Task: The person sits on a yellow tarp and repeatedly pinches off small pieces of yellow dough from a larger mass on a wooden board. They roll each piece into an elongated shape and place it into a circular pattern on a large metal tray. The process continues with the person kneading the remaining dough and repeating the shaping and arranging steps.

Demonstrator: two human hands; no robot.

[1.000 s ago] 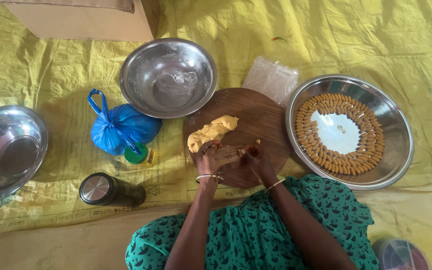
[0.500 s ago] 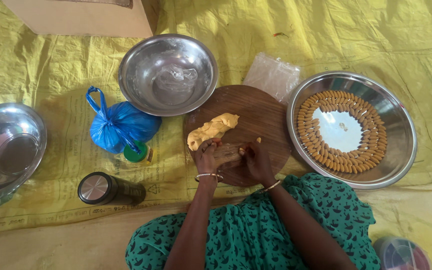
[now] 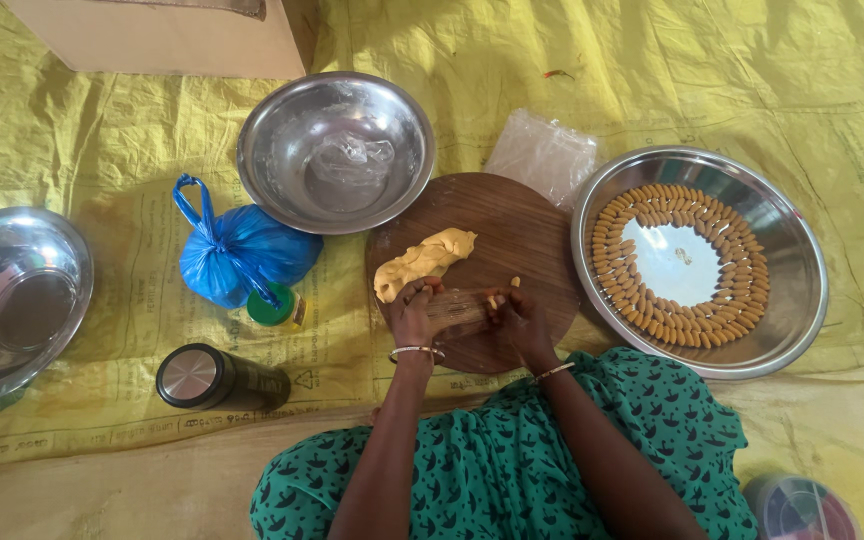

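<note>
Head view, looking down: both hands rest on a round wooden board [image 3: 512, 225] lying on a yellow sheet [image 3: 832, 90]. The left hand [image 3: 414, 312] and right hand [image 3: 517, 318] press together on a thin roll of dough [image 3: 457, 306] near the board's near edge — a yellow dough lump [image 3: 422, 262] lies just beyond. Small dough pieces ring a steel plate [image 3: 802, 300] beside the board's right edge.

A green garment with a dark print is worn, and a thin metal bangle is seen on each wrist.
</note>
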